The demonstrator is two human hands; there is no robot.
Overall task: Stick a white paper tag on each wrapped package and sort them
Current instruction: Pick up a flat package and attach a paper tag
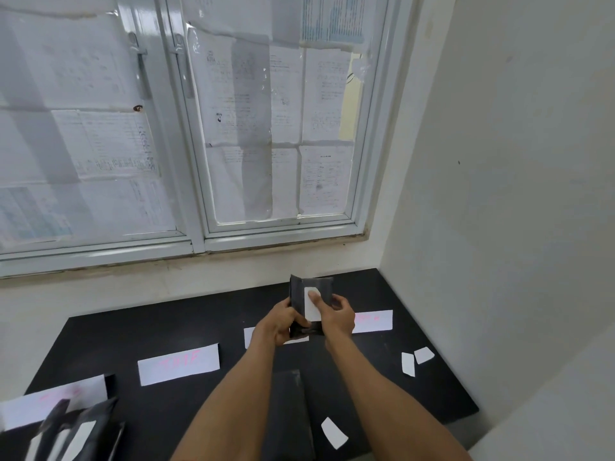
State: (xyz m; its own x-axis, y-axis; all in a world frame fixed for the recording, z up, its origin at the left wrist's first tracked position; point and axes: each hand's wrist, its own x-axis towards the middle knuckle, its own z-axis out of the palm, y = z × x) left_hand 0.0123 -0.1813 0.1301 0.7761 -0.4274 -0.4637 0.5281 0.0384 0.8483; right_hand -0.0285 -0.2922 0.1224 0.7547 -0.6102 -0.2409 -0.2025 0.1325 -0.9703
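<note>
While the right hand (pixel 336 316) pinches the package (pixel 298 294), thumb (pixel 315 300) flat on the tag (pixel 311 313) and fingers curled round behind, the left hand (pixel 278 324) grips the lower left edge. Between them the package is held up clear of the table (pixel 199 321), its face turned toward the person. The tag sits upright on the right half of that face and looks mostly stuck down.

To do this well, I'd say the thumb should rub from the tag's middle out to each corner, with the fingers behind giving it something firm to press against. The wrapping looks soft and could crease under the paper. The left hand's part is only to pull the film taut.

Below, four strips (pixel 179 364) with pink writing lie in a row on the table; I can't read them from here. Three loose tags (pixel 408 364) lie to the right and front. A spare package (pixel 289 410) rests under the forearms, and tagged packages (pixel 76 434) are piled by the far left strip.
</note>
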